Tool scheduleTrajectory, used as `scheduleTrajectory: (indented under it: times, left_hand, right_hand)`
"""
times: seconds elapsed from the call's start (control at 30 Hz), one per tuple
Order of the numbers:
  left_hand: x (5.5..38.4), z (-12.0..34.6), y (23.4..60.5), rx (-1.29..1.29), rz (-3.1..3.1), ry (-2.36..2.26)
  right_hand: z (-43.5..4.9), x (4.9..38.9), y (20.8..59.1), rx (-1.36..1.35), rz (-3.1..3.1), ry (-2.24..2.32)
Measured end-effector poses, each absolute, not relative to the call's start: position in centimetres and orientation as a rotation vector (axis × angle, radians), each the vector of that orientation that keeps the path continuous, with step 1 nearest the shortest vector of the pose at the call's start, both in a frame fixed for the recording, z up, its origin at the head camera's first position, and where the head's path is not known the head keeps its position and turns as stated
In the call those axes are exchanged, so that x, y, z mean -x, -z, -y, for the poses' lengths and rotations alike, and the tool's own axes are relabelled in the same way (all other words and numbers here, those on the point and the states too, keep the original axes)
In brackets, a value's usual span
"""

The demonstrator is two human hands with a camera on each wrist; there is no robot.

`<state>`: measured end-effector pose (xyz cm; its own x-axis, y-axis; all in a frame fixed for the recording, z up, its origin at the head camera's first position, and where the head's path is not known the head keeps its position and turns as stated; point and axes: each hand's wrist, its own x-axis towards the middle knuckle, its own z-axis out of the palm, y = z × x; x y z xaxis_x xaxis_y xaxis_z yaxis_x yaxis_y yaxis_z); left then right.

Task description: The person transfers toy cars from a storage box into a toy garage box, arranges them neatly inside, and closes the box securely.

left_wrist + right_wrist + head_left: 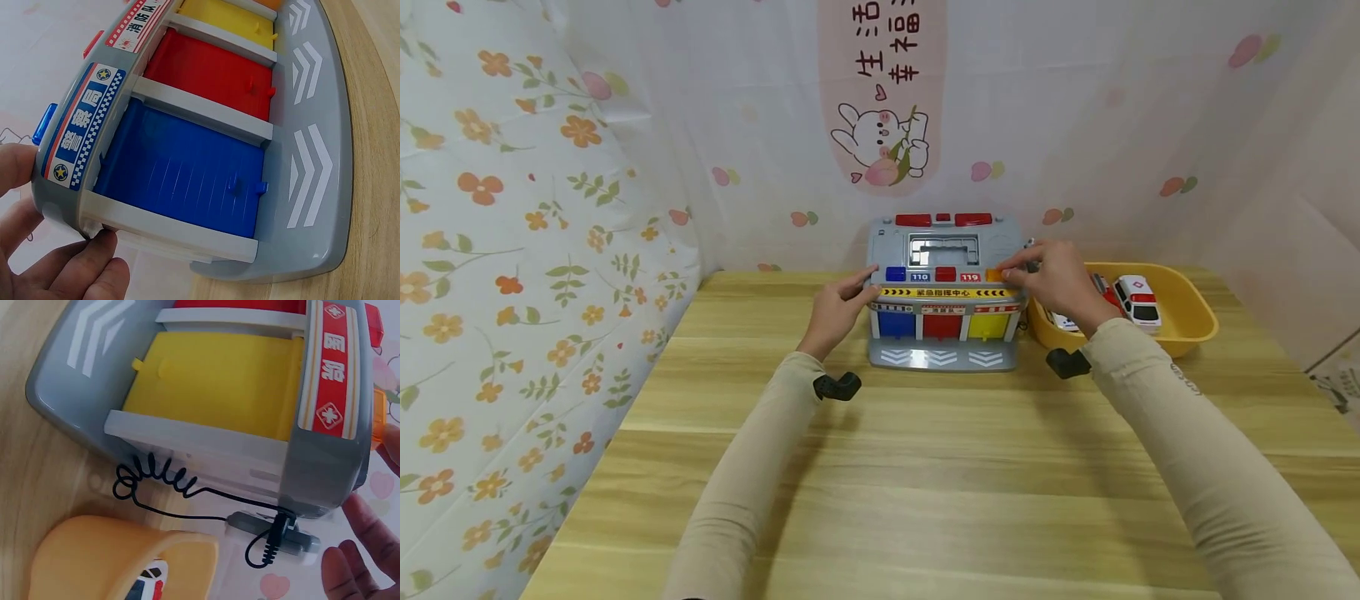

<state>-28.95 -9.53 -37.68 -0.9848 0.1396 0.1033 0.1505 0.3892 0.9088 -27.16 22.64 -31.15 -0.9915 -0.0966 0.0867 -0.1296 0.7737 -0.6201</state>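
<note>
A grey toy rescue station (940, 355) stands at the table's far side, with blue (181, 169), red (212, 75) and yellow (212, 381) doors. My left hand (837, 312) holds its roof edge at the left end; in the left wrist view several fingers curl in below the roof corner. At the right end, my right hand (1060, 279) has its thumb on the orange button (379, 419). One finger touches the roof's side, the others loosely bent. A blue button (896, 273) and a red button (945, 273) sit along the roof's front.
A yellow bin (1195, 321) with toy vehicles, among them a white ambulance (1138, 300), stands right of the station. A small grey handset (269, 534) on a coiled black cord (156, 472) hangs at the station's right side. A patterned curtain (760, 167) backs the wooden table (955, 492).
</note>
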Motion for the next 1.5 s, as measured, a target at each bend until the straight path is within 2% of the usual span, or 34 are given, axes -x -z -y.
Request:
scheduleTrajectory:
  times: [0.63,1.03,1.27,1.5]
  left_hand:
    - [28.9,9.5,37.3,0.282,2.599,1.729]
    - [28.6,9.5,37.0,0.271,2.645,1.708]
    - [28.6,9.7,37.2,0.248,2.639,1.733]
    - [28.6,9.5,37.1,0.261,2.648,1.711]
  right_hand:
    - [-22.4,27.5,30.4,-0.169,2.978,-0.985]
    - [-22.4,26.5,30.9,-0.283,2.902,-0.911]
    - [-23.7,26.9,30.9,-0.368,2.953,-0.852]
    - [-26.3,26.6,30.7,-0.268,2.957,-0.957]
